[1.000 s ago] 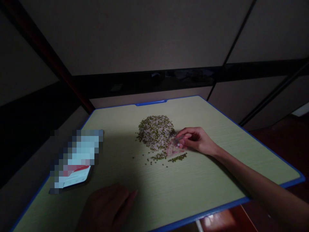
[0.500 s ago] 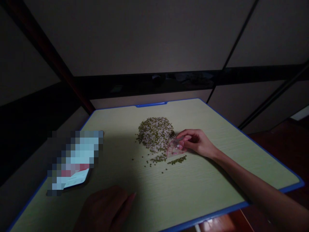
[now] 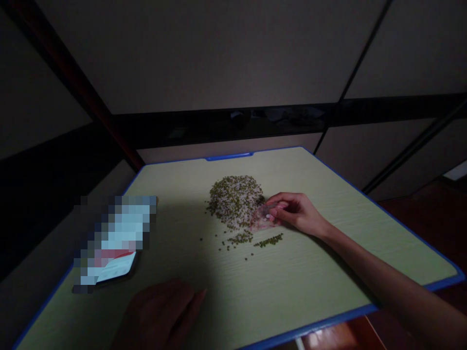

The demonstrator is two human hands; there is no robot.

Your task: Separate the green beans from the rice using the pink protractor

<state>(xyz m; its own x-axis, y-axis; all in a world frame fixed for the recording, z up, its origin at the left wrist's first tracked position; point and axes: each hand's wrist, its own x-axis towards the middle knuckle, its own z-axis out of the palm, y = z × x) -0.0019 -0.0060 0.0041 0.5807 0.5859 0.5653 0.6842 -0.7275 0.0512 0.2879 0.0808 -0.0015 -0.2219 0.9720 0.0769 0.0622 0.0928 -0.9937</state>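
A round heap of green beans mixed with white grains [image 3: 235,199] lies on the table [image 3: 314,272]. My right hand [image 3: 294,211] pinches a clear protractor with pink markings [image 3: 260,221] between thumb and fingers, its edge against the heap's right side. Just below it sits a short row of separated green beans [image 3: 269,240], and a smaller patch of beans [image 3: 241,237] lies to the left of that row. In shadow at the near edge, my left hand [image 3: 162,308] rests on the table with its fingers curled together, holding nothing that I can see.
A phone [image 3: 116,267] with a lit screen, partly blurred out, lies at the table's left side. The tabletop has a blue rim [image 3: 328,323]. Cabinet panels [image 3: 219,58] stand right behind the table. A few loose beans are scattered in front of the heap.
The protractor has shifted slightly up, away from the bean row and closer against the heap, with its tilt changed a little. My left hand stays in place.
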